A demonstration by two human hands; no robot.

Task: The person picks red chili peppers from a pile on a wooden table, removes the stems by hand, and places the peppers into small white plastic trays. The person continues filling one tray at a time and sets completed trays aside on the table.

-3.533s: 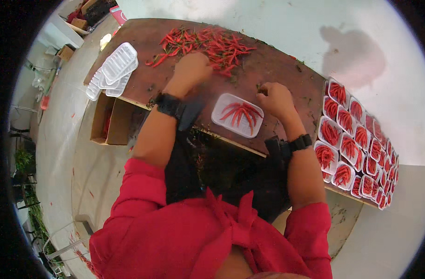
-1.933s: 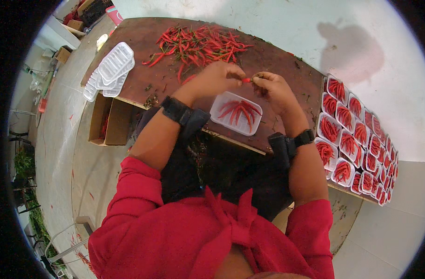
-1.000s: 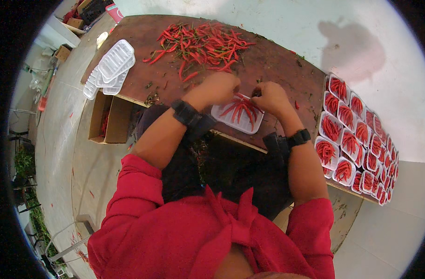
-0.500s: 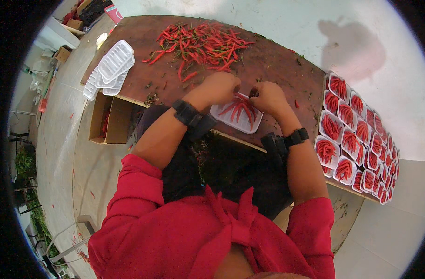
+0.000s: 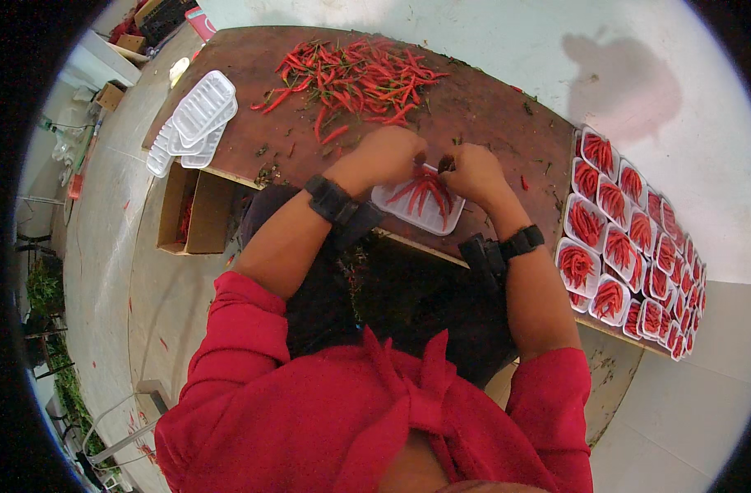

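Observation:
Red chili peppers lie fanned out in a white plastic tray at the table's front edge, between and just below my two hands. My left hand is closed over the tray's far left side, its fingers curled inward. Across from it, my right hand is closed at the tray's far right corner, fingertips pinched together near the chili ends. Whatever the fingertips hold is too small and dark to make out. Beyond the hands, a loose heap of red chilies with green stems covers the far middle of the brown table.
Empty white trays are stacked at the table's left end. Many chili-filled trays crowd the right end, beside the wall. Below the left edge stands an open cardboard box with red chilies in it. Stem scraps dot the tabletop.
My right hand has shifted very slightly, its fingers turning a little. The tray, the chilies and my left hand look almost the same.

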